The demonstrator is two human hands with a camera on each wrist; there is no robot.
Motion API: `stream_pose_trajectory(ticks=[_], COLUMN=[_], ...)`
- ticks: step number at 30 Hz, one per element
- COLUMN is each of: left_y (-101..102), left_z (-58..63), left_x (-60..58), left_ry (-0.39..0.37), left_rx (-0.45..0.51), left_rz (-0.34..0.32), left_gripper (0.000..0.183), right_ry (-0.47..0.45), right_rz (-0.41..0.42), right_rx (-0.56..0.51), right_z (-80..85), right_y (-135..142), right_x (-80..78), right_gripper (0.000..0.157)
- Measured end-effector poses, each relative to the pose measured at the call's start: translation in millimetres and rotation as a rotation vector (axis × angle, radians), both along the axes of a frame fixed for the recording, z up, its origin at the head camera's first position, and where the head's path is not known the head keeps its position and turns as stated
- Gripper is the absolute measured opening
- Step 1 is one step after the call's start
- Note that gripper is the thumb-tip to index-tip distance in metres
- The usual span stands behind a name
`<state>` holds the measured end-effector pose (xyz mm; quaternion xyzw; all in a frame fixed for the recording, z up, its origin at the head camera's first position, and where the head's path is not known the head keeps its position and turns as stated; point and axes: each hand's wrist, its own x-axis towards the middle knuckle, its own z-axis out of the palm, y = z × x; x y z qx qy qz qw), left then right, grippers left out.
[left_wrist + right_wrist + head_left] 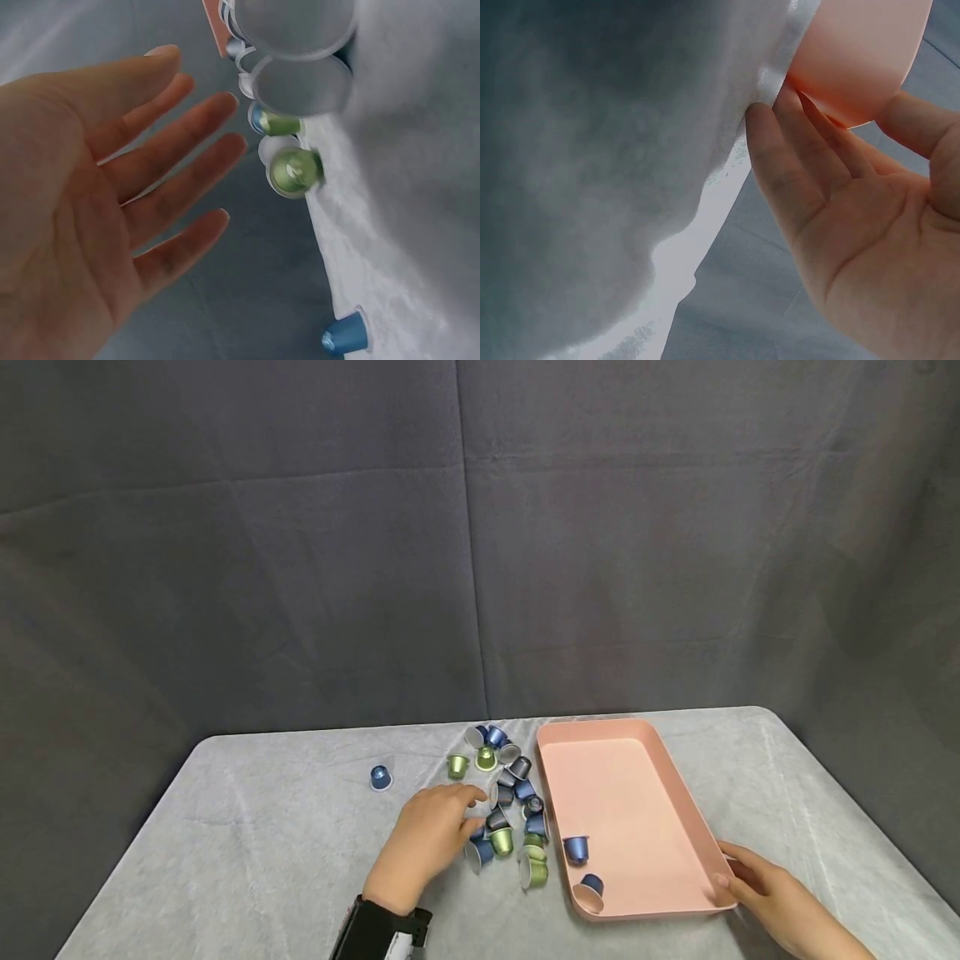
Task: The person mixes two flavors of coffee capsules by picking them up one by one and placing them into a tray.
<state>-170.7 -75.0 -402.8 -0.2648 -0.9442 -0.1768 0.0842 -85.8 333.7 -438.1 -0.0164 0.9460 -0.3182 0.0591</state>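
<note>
Pale table [247, 843], dark curtain [337, 568] behind — left hand [431, 831] spread, empty — right hand [776, 893] apparently half-closed round the pink tray [630, 810].

On a table [247, 852] before a fabric backdrop [300, 577], a tray [615, 793] lies at right, two coffee capsules [577, 850] in its near left corner, the right hand [772, 892] at its near right corner; left of it, clustered capsules [502, 842] lie beside the left hand [433, 827], one lone capsule [381, 777] farther left.
</note>
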Motion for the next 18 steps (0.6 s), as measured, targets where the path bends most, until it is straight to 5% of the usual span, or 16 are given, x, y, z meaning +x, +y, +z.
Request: stream_pose_trajectory(ticks=[18], left_y=[-12], left_z=[-16.9], left_x=[-7.2], left_ry=[-0.191], left_rx=[0.039], left_rz=[0.052], left_gripper=[0.028], right_ry=[0.008], right_rz=[0.01], right_rx=[-0.014], right_z=[-0.1], right_y=[-1], right_x=[1.1], right_gripper=[0.048])
